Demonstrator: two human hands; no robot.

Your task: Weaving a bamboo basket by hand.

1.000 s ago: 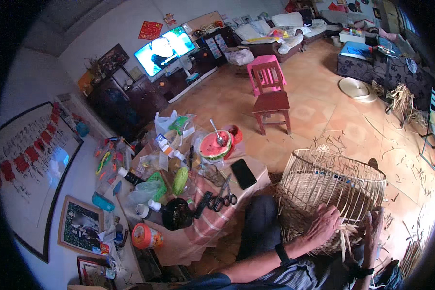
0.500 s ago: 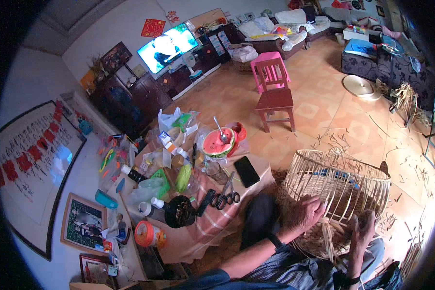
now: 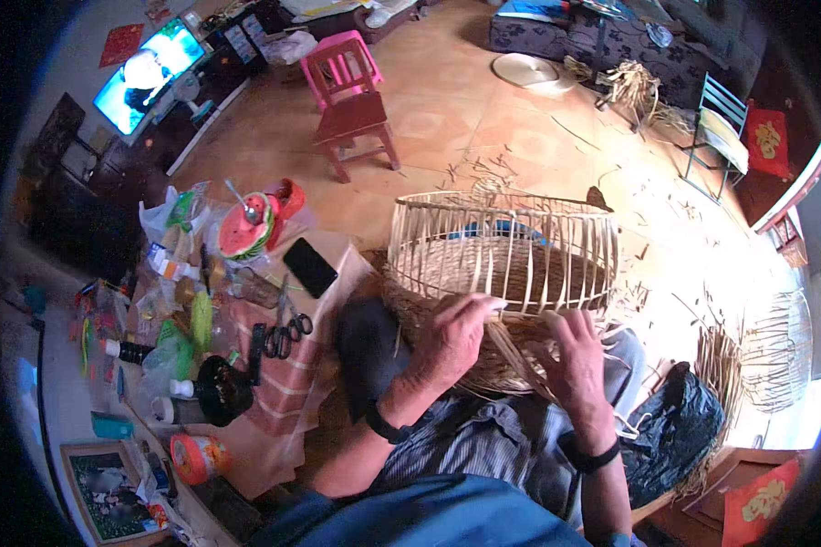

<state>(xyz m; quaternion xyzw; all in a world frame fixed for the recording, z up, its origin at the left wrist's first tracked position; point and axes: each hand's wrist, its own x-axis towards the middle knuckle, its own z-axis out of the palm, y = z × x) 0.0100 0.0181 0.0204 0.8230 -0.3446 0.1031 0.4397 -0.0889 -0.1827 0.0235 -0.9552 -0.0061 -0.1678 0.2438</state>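
Room: tiled floor (image 3: 483, 118), orange-tan, littered with loose cane strips. One dark sofa (image 3: 611, 36) at the far side, one lit television (image 3: 146, 73) on a dark cabinet at far left, one pink chair (image 3: 356, 100) standing on the tiles, one metal folding chair (image 3: 721, 137) at right.

Surface: one low table (image 3: 274, 365) to the person's left, covered with a striped cloth and crowded. On it: one cut watermelon (image 3: 244, 228) with a spoon stuck in, one black phone (image 3: 310, 267), one pair of scissors (image 3: 287, 333), one roll of orange tape (image 3: 192, 456), plus bottles and bags too jumbled to count.

Baskets: two. One unfinished basket (image 3: 502, 264) rests on the person's lap, tilted; woven base tight and tan, upright pale staves standing open like a cage, one rim hoop around the top. A second bare frame (image 3: 775, 351) sits on the floor at right.

Hands: left hand (image 3: 452, 337) is curled over the basket's lower edge, fingers pinching strips. Right hand (image 3: 575, 360) lies just beside it, fingers spread loosely on the weave; whether it grips a strip cannot be told.
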